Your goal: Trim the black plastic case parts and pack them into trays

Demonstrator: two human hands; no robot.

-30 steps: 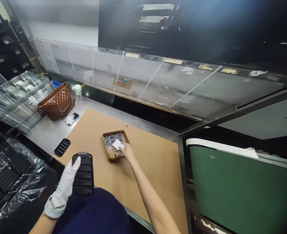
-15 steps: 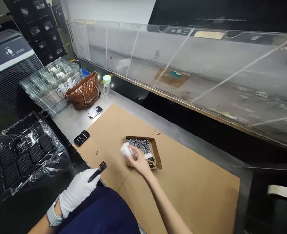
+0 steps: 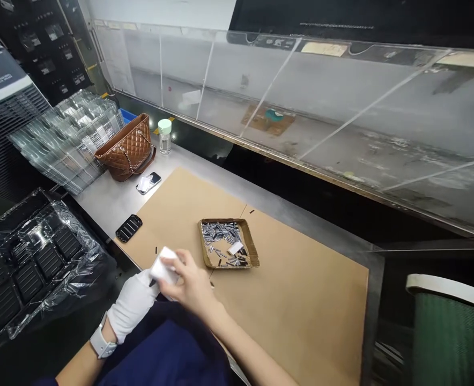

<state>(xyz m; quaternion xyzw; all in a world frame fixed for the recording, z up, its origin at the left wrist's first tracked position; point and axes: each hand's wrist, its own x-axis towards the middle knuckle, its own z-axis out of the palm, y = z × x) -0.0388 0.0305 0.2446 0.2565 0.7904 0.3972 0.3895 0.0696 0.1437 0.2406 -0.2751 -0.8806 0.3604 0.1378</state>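
Observation:
In a white glove, my left hand [image 3: 132,303] is closed at the near edge of the table. Its fingers grip a black part [image 3: 153,282], now mostly hidden; only a small dark bit shows. My bare right hand [image 3: 192,283] pinches a white block [image 3: 165,264] and holds it against or just over the left fingertips; contact is blurred. Beyond them sits a shallow cardboard box [image 3: 253,245] with many small grey metal pieces [image 3: 223,231] and a small white rectangular piece [image 3: 235,247]. A black slotted part [image 3: 128,228] lies at the table's left edge.
Brown cardboard sheeting [image 3: 297,300] covers the metal table. A brown handbag [image 3: 126,150], a phone [image 3: 148,183] and a jar [image 3: 164,138] stand far left, by clear plastic trays [image 3: 68,139]. Plastic-wrapped black parts [image 3: 44,262] lie left; a green bin [image 3: 454,332] stands right.
My right hand has moved from the cardboard box left and toward me with the white block, meeting my left hand. The black part is now mostly covered. The view has shifted slightly.

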